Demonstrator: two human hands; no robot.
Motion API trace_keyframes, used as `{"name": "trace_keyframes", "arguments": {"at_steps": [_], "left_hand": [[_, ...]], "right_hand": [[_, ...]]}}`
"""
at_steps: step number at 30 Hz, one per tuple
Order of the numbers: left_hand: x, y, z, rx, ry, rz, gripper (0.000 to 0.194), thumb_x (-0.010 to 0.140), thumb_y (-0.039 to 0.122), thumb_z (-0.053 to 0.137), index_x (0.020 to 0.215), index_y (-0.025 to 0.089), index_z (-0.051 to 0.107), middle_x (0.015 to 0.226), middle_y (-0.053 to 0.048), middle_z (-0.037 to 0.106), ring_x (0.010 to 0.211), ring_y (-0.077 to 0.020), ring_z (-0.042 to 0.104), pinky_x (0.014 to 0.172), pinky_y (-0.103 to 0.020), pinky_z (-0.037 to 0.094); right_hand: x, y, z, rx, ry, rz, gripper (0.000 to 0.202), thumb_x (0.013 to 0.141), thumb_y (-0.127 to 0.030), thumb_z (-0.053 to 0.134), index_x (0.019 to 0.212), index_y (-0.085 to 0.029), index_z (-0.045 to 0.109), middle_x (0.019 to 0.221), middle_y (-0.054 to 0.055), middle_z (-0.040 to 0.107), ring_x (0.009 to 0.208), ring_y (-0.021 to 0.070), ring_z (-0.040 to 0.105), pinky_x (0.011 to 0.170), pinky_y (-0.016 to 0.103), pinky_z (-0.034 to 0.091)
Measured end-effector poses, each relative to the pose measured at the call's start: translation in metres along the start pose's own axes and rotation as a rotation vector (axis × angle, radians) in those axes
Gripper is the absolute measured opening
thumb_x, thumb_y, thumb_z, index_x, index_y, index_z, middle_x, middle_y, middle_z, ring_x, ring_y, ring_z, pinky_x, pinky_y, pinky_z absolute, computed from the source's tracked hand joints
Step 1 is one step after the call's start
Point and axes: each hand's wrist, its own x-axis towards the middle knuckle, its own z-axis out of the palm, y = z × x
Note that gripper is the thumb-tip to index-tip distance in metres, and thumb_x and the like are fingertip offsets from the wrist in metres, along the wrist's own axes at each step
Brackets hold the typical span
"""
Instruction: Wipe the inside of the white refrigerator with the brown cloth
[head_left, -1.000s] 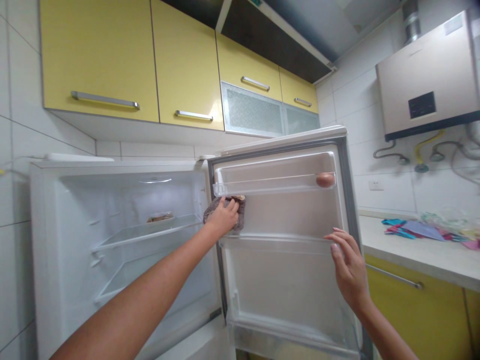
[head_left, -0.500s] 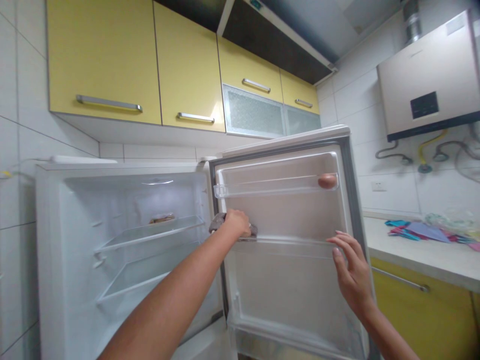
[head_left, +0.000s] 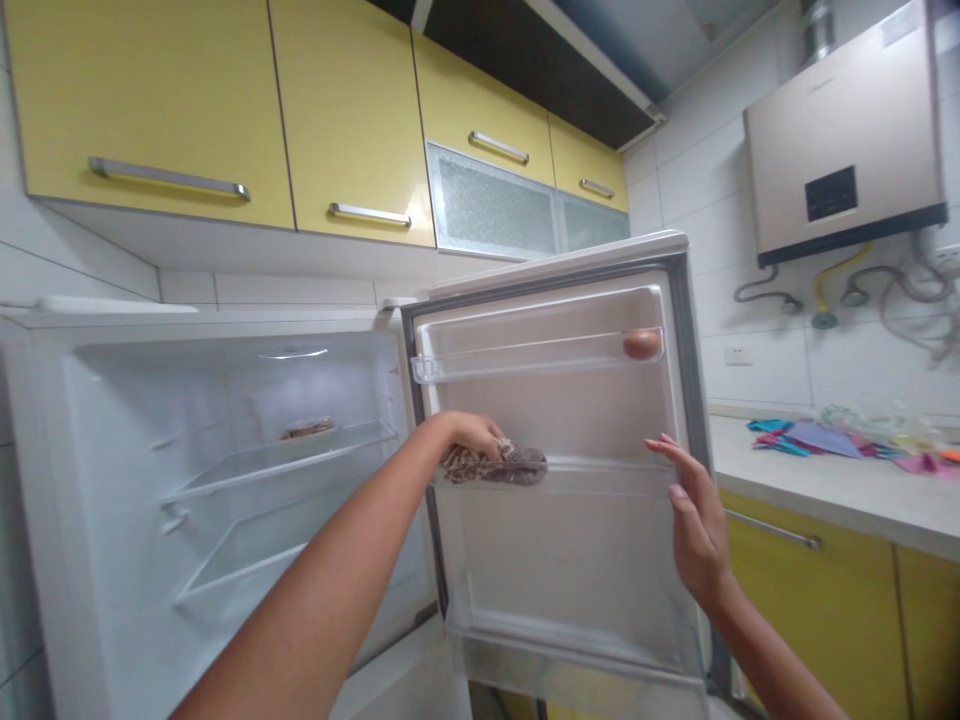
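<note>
The fridge door (head_left: 570,560) stands wide open. At the left end of its middle clear shelf (head_left: 607,480), my left hand (head_left: 474,432) has its fingers closed on a crumpled brown-grey cloth (head_left: 525,466). The cloth is partly striped and lies along the shelf; the hand hides some of it. My right hand (head_left: 697,525) is open at the shelf's right end, fingers apart, with nothing in it. Whether its fingertips touch the shelf I cannot tell. On the upper door shelf (head_left: 525,360), a brown egg (head_left: 643,345) sits at the right end.
Left of the door is the fridge interior (head_left: 120,480) with glass shelves; a small packet (head_left: 307,429) lies on the upper one. Yellow cabinets (head_left: 352,120) hang above. At right, a counter (head_left: 840,490) carries coloured cloths (head_left: 832,438), below a water heater (head_left: 840,150).
My left hand has turned slightly, and more of the cloth now shows to its right along the shelf. The whole view has shifted a little. My right hand stays open by the door.
</note>
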Motion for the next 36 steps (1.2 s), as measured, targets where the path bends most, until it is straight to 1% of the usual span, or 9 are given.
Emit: {"name": "trace_keyframes", "arguments": {"at_steps": [4, 10, 13, 16, 20, 22, 27, 33, 36], "left_hand": [[0.016, 0.026, 0.008, -0.142, -0.074, 0.064, 0.044, 0.065, 0.039, 0.068, 0.107, 0.027, 0.072, 0.09, 0.0, 0.076, 0.075, -0.0184, 0.069, 0.065, -0.029, 0.056], [0.046, 0.09, 0.026, -0.144, -0.082, 0.295, 0.063, 0.07, 0.073, 0.059, 0.106, 0.023, 0.072, 0.125, -0.006, 0.072, 0.11, -0.0249, 0.065, 0.095, -0.037, 0.053], [0.06, 0.123, 0.033, -0.02, -0.009, 0.34, 0.064, 0.074, 0.068, 0.052, 0.112, 0.019, 0.069, 0.126, -0.008, 0.071, 0.111, -0.026, 0.064, 0.098, -0.039, 0.051], [0.068, 0.149, 0.035, 0.132, -0.03, 0.402, 0.057, 0.077, 0.056, 0.049, 0.116, 0.019, 0.068, 0.126, -0.006, 0.07, 0.109, -0.0244, 0.064, 0.095, -0.037, 0.052], [0.072, 0.167, 0.031, 0.219, -0.061, 0.392, 0.057, 0.075, 0.051, 0.051, 0.117, 0.016, 0.067, 0.127, -0.01, 0.069, 0.108, -0.025, 0.065, 0.094, -0.038, 0.052], [0.072, 0.168, 0.028, 0.24, -0.056, 0.364, 0.06, 0.071, 0.052, 0.054, 0.115, 0.014, 0.068, 0.125, -0.013, 0.07, 0.103, -0.0268, 0.066, 0.09, -0.04, 0.053], [0.063, 0.152, 0.021, 0.236, -0.041, 0.338, 0.049, 0.068, 0.051, 0.057, 0.098, 0.016, 0.072, 0.104, -0.008, 0.074, 0.088, -0.0249, 0.066, 0.078, -0.038, 0.053], [0.037, 0.095, 0.014, 0.109, 0.017, 0.261, 0.029, 0.067, 0.041, 0.059, 0.083, 0.02, 0.071, 0.087, -0.002, 0.071, 0.08, -0.0199, 0.062, 0.074, -0.034, 0.049], [0.019, 0.059, 0.012, 0.027, 0.027, 0.209, 0.027, 0.07, 0.044, 0.059, 0.079, 0.02, 0.07, 0.078, -0.001, 0.068, 0.073, -0.0174, 0.059, 0.069, -0.032, 0.047]], "right_hand": [[0.001, -0.004, 0.001, 0.067, 0.034, 0.013, 0.043, 0.094, -0.04, 0.045, 0.133, -0.026, 0.058, 0.141, 0.008, 0.061, 0.142, 0.0285, 0.046, 0.12, 0.052, 0.029], [0.003, -0.003, 0.002, 0.109, 0.059, 0.054, 0.047, 0.093, -0.041, 0.048, 0.137, -0.026, 0.054, 0.141, 0.009, 0.062, 0.137, 0.0283, 0.05, 0.117, 0.052, 0.032], [0.001, -0.004, 0.003, 0.092, 0.074, 0.069, 0.047, 0.094, -0.041, 0.048, 0.139, -0.028, 0.054, 0.145, 0.009, 0.06, 0.138, 0.0276, 0.05, 0.119, 0.053, 0.032], [-0.001, -0.005, 0.005, 0.078, 0.087, 0.081, 0.048, 0.095, -0.042, 0.047, 0.141, -0.029, 0.052, 0.147, 0.008, 0.059, 0.14, 0.0267, 0.048, 0.121, 0.055, 0.029], [-0.001, -0.003, 0.006, 0.035, 0.094, 0.091, 0.054, 0.095, -0.041, 0.047, 0.148, -0.03, 0.043, 0.15, 0.009, 0.056, 0.143, 0.0267, 0.046, 0.122, 0.057, 0.029], [-0.001, -0.001, 0.005, -0.041, 0.085, 0.081, 0.054, 0.095, -0.04, 0.047, 0.148, -0.03, 0.043, 0.151, 0.009, 0.055, 0.143, 0.0269, 0.047, 0.121, 0.057, 0.031], [0.001, 0.009, 0.0, -0.157, -0.005, -0.023, 0.039, 0.094, -0.033, 0.046, 0.129, -0.03, 0.063, 0.144, 0.006, 0.06, 0.136, 0.0269, 0.054, 0.115, 0.052, 0.041], [-0.001, 0.015, -0.003, -0.177, -0.025, -0.075, 0.04, 0.093, -0.025, 0.044, 0.127, -0.032, 0.064, 0.143, 0.005, 0.06, 0.135, 0.0254, 0.054, 0.11, 0.048, 0.045], [-0.002, 0.013, -0.002, -0.172, -0.021, -0.099, 0.039, 0.093, -0.025, 0.045, 0.126, -0.033, 0.064, 0.142, 0.005, 0.061, 0.135, 0.0257, 0.054, 0.111, 0.048, 0.044]]}}
